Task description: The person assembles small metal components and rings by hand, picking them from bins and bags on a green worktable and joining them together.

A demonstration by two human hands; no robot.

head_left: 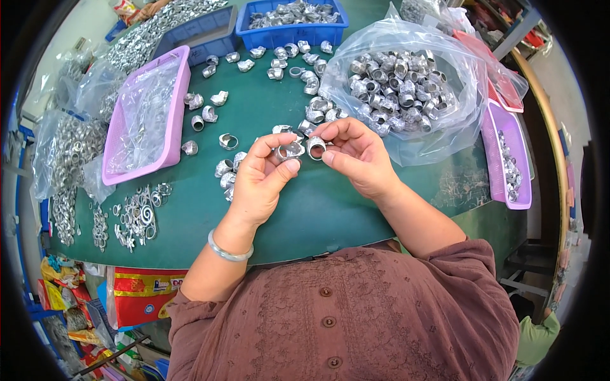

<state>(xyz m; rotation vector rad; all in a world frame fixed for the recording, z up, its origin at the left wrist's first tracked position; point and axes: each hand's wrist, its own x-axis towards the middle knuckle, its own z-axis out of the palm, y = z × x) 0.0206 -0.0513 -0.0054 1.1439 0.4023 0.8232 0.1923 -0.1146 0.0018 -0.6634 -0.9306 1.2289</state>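
Observation:
Between the thumb and fingers of my left hand (257,184) is a silver-coloured ring (290,151), pinched upright over the green table. My right hand (363,162) grips a second, wide-banded ring (316,148), its round opening turned toward me. The two rings are side by side, close together; I cannot tell whether they touch. Just beyond my fingers, several chunky rings (316,113) lie loose on the table. A small cluster of rings (225,171) sits left of my left hand, with a single ring (228,141) a little farther off.
A clear plastic bag (438,143) heaped with rings lies open at right. Blue bins (244,28) stand at the far side. A pink basket (171,152) and bags of metal pieces (60,152) fill the left; a purple basket (521,190) is by the right edge. A green sleeve (537,340) shows at lower right.

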